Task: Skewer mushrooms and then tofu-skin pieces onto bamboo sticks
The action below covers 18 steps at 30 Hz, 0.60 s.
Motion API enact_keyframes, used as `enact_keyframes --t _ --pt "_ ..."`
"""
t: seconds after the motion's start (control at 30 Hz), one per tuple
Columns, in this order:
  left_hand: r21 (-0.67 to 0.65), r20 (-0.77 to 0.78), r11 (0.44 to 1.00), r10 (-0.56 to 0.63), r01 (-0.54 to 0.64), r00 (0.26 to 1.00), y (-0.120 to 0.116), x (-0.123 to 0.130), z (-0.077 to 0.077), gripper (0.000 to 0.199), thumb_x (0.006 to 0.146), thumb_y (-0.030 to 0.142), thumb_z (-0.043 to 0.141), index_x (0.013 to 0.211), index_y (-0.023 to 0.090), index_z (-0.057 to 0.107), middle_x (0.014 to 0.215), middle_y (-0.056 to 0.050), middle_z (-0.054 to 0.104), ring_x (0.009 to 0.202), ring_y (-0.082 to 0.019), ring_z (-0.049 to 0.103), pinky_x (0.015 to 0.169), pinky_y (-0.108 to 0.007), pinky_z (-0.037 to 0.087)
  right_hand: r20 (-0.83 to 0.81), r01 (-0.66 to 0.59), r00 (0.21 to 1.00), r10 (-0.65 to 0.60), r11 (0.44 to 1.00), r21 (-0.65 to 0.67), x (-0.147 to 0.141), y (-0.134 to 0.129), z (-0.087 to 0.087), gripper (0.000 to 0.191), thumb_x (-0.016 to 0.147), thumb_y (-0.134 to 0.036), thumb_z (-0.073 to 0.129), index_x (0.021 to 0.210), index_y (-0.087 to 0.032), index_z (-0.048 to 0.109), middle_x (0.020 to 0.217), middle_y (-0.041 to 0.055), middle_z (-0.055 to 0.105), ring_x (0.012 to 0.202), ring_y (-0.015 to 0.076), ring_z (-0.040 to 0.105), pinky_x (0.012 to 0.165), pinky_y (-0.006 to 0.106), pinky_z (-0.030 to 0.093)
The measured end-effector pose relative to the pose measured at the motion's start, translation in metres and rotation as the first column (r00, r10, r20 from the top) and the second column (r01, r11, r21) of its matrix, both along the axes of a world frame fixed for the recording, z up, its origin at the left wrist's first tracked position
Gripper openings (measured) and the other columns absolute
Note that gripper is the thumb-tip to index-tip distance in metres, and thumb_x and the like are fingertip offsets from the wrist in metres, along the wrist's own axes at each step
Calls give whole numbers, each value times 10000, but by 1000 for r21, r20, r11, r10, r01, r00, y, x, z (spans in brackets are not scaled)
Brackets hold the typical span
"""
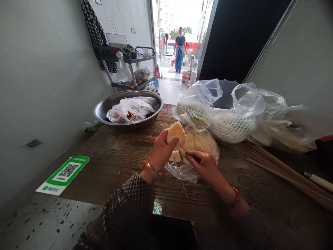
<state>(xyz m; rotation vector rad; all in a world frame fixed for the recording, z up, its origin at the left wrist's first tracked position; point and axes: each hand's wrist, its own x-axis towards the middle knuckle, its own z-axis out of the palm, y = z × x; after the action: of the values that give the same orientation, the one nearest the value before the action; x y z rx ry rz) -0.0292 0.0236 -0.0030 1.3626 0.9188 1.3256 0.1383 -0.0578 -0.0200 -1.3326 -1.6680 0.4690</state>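
Note:
Pinched in my left hand point(164, 147) is a pale tan flatbread piece point(177, 131), held upright with the thumb across its face. My right hand point(204, 163) grips a thin wooden skewer point(182, 148) between thumb and fingers; its tip meets the lower edge of the piece, and how far it goes in is hidden. Beneath both hands, more such pieces point(201, 144) lie in an open clear plastic bag point(187, 175). Another skewer point(184, 185) rests on the table below, its upper end at a piece by the bag's near side.
A steel basin point(101, 110) holding a bagged item stands at the back left. Bagged, net-wrapped produce point(231, 125) sits back right. Many loose skewers point(283, 170) and a light-handled tool point(319, 181) lie right. A green QR card point(65, 173) lies left. A person point(179, 50) is at the doorway.

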Motion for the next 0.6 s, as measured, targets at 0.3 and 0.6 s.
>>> enact_keyframes --t 0.3,0.6 --pt "-162 331 978 -72 132 941 -1 3 7 439 630 291 853 964 173 594 828 11 678 732 -129 611 710 -255 493 26 61 998 -62 996 61 -2 -3 4 159 909 -269 625 938 -236 778 956 73 795 900 242 743 825 373 590" --pt "-234 436 943 -117 238 892 1 3 5 499 586 280 900 961 161 592 869 -2 708 742 -122 638 713 -255 519 92 53 994 -60 996 69 1 -6 2 181 942 -294 590 975 -234 757 1017 81 780 954 250 729 857 386 576"
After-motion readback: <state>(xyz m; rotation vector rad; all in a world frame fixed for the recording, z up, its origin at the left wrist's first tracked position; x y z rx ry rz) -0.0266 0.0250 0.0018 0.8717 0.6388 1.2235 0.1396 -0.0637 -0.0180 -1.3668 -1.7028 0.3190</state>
